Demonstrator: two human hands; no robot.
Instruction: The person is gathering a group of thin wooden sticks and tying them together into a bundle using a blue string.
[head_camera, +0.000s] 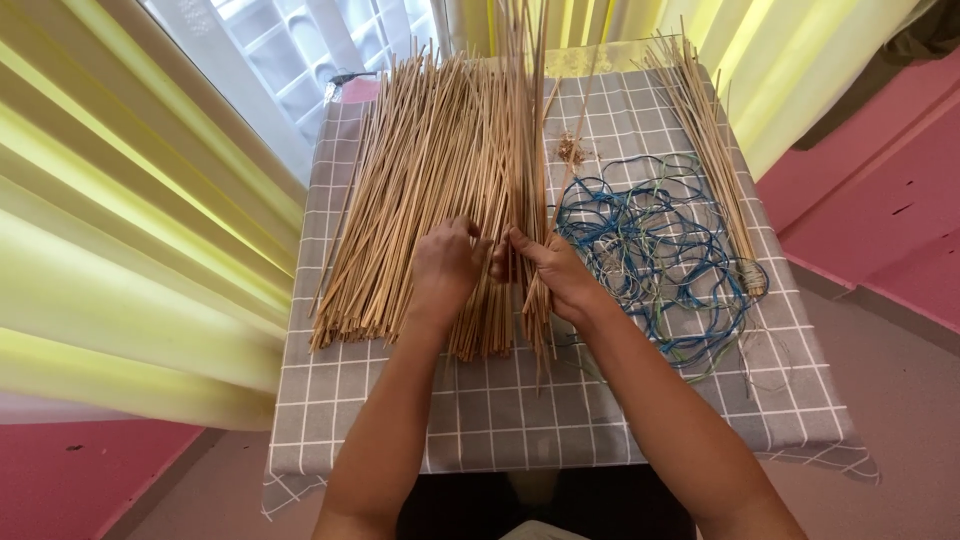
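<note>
So from the head view, looking straight down: a small table under a grey cloth with a white grid pattern (520, 420) is loaded with a big fanned heap of thin pale-brown bamboo sticks (420, 190). The left hand (446, 262) is curled with its fingers closed over a clump of those sticks near their lower ends, and the right hand (548, 270) is right beside it, almost touching, pinching a narrow bunch of the same sticks (532, 130) that rises up out of the heap. Just to the right sits a messy tangle of blue and green cord (655, 250), then a slimmer bundle of sticks (712, 150) along the far edge. Honestly, my worry is that loose stick ends snag the cord, or the heap slides off the near side if it's nudged.
</note>
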